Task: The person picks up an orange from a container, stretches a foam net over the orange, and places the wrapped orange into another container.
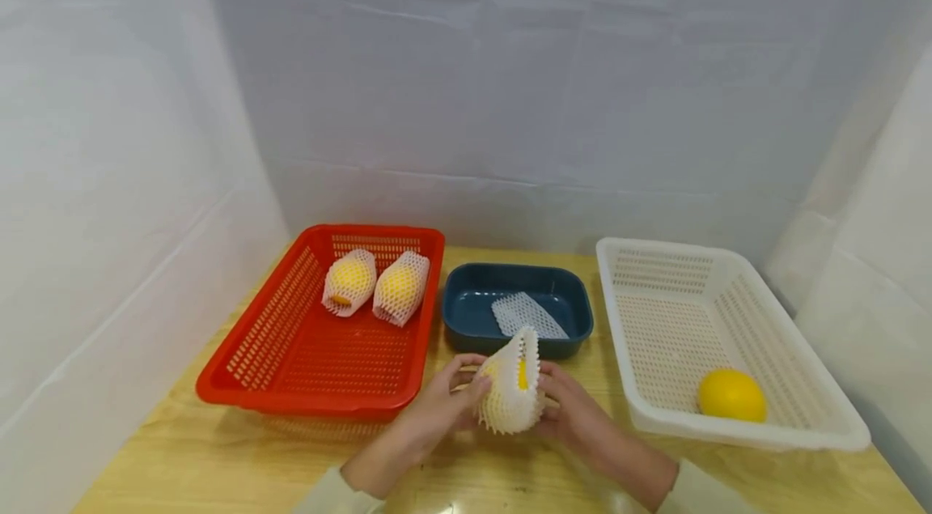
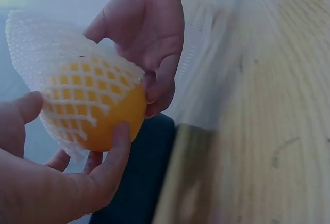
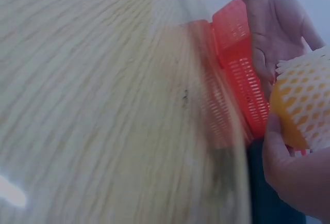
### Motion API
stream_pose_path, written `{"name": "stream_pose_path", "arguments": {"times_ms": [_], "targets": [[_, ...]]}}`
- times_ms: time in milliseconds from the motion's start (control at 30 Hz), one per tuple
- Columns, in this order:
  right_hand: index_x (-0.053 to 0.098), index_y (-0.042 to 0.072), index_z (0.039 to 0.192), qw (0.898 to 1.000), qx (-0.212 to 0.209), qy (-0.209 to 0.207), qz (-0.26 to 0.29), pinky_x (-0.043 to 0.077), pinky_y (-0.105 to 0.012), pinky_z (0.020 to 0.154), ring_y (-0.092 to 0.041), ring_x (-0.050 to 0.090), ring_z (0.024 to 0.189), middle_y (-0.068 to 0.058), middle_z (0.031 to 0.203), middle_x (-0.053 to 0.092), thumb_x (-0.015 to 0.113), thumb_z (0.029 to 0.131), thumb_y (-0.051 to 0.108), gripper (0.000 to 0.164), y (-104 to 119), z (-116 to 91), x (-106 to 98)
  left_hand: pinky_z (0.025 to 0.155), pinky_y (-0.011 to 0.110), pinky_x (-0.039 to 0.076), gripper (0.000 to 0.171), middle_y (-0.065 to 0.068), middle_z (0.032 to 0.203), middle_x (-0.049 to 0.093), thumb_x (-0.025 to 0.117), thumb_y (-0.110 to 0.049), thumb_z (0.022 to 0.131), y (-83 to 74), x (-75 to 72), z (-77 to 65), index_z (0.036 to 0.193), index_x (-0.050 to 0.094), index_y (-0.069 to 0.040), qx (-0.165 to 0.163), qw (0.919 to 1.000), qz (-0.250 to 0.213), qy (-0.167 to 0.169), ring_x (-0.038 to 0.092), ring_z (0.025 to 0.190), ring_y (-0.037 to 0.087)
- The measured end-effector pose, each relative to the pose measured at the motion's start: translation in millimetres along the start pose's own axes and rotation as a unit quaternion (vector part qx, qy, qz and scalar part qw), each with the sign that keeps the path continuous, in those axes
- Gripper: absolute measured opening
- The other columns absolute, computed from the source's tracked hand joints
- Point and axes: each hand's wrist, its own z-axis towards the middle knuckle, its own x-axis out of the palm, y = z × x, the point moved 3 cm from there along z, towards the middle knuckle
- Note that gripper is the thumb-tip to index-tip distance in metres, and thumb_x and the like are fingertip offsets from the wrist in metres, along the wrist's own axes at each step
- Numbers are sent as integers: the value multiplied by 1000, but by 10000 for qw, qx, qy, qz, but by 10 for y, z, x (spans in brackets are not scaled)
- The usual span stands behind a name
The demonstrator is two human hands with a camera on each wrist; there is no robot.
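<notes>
Both hands hold one yellow fruit (image 1: 521, 375) partly sheathed in a white foam net sleeve (image 1: 512, 388) above the table's front middle. My left hand (image 1: 446, 405) grips its left side, thumb and fingers curled round it. My right hand (image 1: 571, 409) holds the right side. In the left wrist view the fruit (image 2: 111, 121) bulges out of the net (image 2: 62, 64), with the left thumb tip on it and the right hand (image 2: 149, 33) behind. The right wrist view shows the netted fruit (image 3: 301, 108) and the left hand (image 3: 278, 33).
A red basket (image 1: 291, 356) at left holds two netted fruits (image 1: 349, 281) (image 1: 400, 286). A dark blue tray (image 1: 466, 312) in the middle holds a flat foam net (image 1: 526, 315). A white basket (image 1: 655, 320) at right holds a bare yellow fruit (image 1: 731, 395). White curtains surround the wooden table (image 1: 218, 457).
</notes>
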Motion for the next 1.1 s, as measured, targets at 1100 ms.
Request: {"name": "stream_pose_path", "arguments": {"times_ms": [1100], "targets": [[49,18,124,9953,-579,295,717,52,-34,87,-19,56,101,-3,118,53,23,104,31,35,209,-40,53,89,45,53,45,13,124,49,54,-29,100,-165,88,29,135,42,-4,179,9967,-783,68,56,107,22]]}}
